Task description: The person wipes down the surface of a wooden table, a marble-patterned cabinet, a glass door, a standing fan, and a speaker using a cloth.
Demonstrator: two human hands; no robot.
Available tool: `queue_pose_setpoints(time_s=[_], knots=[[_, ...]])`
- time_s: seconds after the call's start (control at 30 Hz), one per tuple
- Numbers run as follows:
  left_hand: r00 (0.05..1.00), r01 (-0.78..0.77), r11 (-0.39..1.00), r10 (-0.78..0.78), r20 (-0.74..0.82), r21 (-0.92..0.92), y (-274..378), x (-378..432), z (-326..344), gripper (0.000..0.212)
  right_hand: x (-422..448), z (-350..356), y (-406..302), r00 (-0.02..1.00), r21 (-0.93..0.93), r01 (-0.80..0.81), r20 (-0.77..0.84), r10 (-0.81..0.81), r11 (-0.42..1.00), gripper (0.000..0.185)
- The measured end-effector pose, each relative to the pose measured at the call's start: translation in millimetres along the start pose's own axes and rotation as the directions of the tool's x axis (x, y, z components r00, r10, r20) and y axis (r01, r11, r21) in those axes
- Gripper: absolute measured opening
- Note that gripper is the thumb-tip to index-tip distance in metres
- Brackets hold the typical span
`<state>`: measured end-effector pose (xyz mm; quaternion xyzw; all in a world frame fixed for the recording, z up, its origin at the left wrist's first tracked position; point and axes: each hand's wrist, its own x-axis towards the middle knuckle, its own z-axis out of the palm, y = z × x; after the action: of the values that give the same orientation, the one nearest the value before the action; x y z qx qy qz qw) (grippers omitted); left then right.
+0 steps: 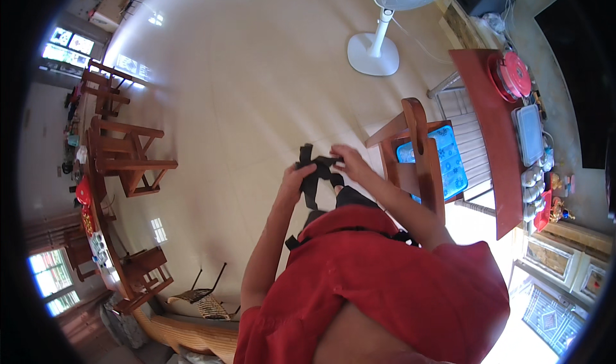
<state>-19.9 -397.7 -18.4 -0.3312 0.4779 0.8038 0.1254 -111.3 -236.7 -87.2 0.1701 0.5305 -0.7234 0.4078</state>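
Note:
Black fabric straps (311,186) hang in a loose tangle between my two hands, in front of my red shirt. My left hand (294,178) grips the straps with the thumb lying across them. The fingers of my right hand (350,162) pinch another stretch of the black strap at its right side. Around my waist runs a black belt (356,228) with a dark buckle piece (291,242) at its left end. Where each strap end leads cannot be made out.
A wooden chair (416,147) with a blue patterned item (447,162) stands close on my right, beside a red-brown tabletop (495,142). Ahead stands a white pedestal fan (373,53). Wooden chairs (130,145) line a long table at the left. A wicker chair (204,301) is behind left.

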Motion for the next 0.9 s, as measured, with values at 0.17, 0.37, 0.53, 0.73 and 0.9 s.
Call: queue_pose_setpoints(time_s=[0.17,0.37,0.53,0.73,0.9], knots=[[0.996,0.09,0.995,-0.09,0.002,-0.029,62.4,81.1,-5.3,0.025,79.2,17.4,-77.7,0.988,0.045,0.071,-0.14,-0.064,0.996,0.019],[0.972,0.198,0.98,-0.201,0.122,0.036,139.6,192.2,-11.6,0.029,195.4,19.9,-147.2,0.96,0.076,0.146,-0.252,-0.123,0.986,0.014],[0.962,0.195,0.966,-0.222,0.158,0.17,224.3,273.6,-19.4,0.028,276.5,34.4,-207.1,0.879,0.148,0.192,-0.466,-0.103,0.97,0.015],[0.949,0.15,0.939,-0.225,0.221,0.31,318.8,360.9,-15.7,0.027,389.7,19.9,-273.0,0.841,0.198,0.281,-0.521,-0.142,0.939,0.018],[0.914,0.261,0.909,-0.341,0.219,0.326,347.7,435.4,-11.4,0.025,475.7,19.2,-354.5,0.7,0.273,0.473,-0.693,-0.17,0.837,0.023]])
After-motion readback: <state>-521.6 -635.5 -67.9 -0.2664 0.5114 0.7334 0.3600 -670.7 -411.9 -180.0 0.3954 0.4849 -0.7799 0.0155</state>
